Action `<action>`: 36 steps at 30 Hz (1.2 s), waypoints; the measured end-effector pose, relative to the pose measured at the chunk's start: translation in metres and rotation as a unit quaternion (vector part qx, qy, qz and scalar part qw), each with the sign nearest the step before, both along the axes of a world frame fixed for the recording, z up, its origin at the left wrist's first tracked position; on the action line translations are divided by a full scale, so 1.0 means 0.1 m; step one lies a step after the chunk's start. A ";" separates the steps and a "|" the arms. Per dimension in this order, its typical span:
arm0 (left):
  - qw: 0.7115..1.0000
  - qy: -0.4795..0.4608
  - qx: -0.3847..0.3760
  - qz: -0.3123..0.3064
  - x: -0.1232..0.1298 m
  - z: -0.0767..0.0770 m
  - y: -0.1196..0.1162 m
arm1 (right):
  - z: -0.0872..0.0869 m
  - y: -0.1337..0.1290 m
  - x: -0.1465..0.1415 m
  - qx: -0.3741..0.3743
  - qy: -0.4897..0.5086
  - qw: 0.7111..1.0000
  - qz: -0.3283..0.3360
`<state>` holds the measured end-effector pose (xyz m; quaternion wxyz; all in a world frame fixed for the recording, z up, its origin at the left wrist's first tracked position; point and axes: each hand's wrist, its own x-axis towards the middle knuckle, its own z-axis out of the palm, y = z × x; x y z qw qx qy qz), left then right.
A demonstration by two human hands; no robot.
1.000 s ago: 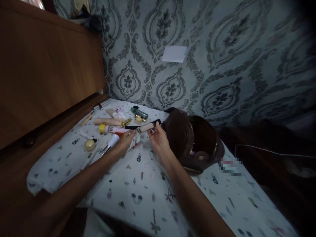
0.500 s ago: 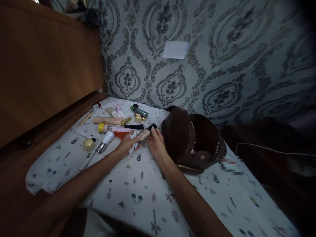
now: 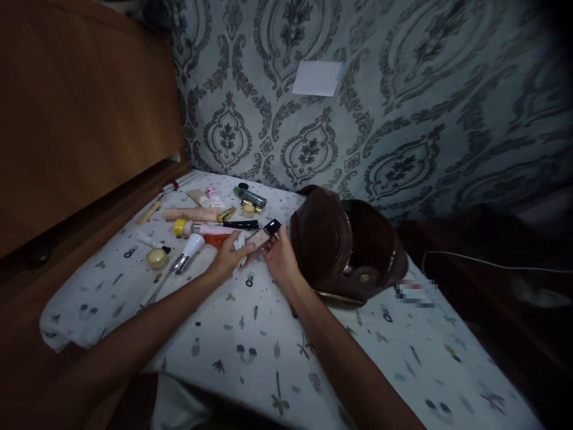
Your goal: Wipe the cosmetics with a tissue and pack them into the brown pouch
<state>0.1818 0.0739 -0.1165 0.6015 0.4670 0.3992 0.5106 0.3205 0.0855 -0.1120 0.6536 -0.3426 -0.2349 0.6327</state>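
Note:
Both my hands are around a small foundation bottle (image 3: 258, 239) with a beige body and a black cap, tilted with the cap pointing up and right. My left hand (image 3: 227, 258) is closed on its lower end, the thumb lying along the glass. A crumpled white tissue (image 3: 242, 242) is bunched in that same hand, against the bottle. My right hand (image 3: 283, 255) grips near the cap, its thumb beside it and its fingers underneath. Just beyond lie a black slim tube (image 3: 242, 225) and a pink bottle with a yellow cap (image 3: 179, 227). A white makeup brush (image 3: 190, 248) rests left of my left hand.
An open brown leather bag (image 3: 320, 251) stands right of my hands. Left and behind lie a cream round jar (image 3: 156, 258), a long beige tube (image 3: 190, 214), a green-capped bottle (image 3: 250, 196) and a gold tube (image 3: 226, 214). A wooden cabinet (image 3: 89, 101) borders the left side.
My right thumb has shifted off the black cap to its side, leaving more of the cap showing. The bottle and tissue stay in my hands. The whole view has shifted slightly.

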 end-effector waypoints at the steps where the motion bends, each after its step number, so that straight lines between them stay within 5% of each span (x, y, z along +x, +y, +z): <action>1: 1.000 -0.014 -0.011 0.003 0.00 0.01 0.00 | 0.00 0.00 0.01 -0.002 0.005 1.000 0.013; 13: 0.997 -0.071 -0.030 0.012 0.00 0.07 -0.05 | -0.02 -0.06 -0.07 0.052 -0.067 0.996 0.023; 20: 0.991 0.081 0.105 0.023 -0.15 0.16 -0.05 | 0.04 -0.21 -0.11 0.087 -0.181 0.979 0.024; 23: 0.992 0.077 0.101 0.027 -0.24 0.26 -0.05 | 0.08 -0.31 0.01 0.128 -0.303 0.941 0.078; 28: 0.992 0.048 0.073 -0.086 -0.29 0.28 -0.02 | 0.11 -0.57 0.10 0.172 -0.507 0.835 0.129; 31: 0.995 0.016 0.040 -0.093 -0.24 0.26 -0.03 | 0.08 -0.68 0.07 0.156 -0.553 0.814 0.081; 36: 0.998 -0.050 -0.046 0.009 -0.19 0.35 -0.05 | 0.03 -0.73 0.05 0.122 -0.583 0.802 0.033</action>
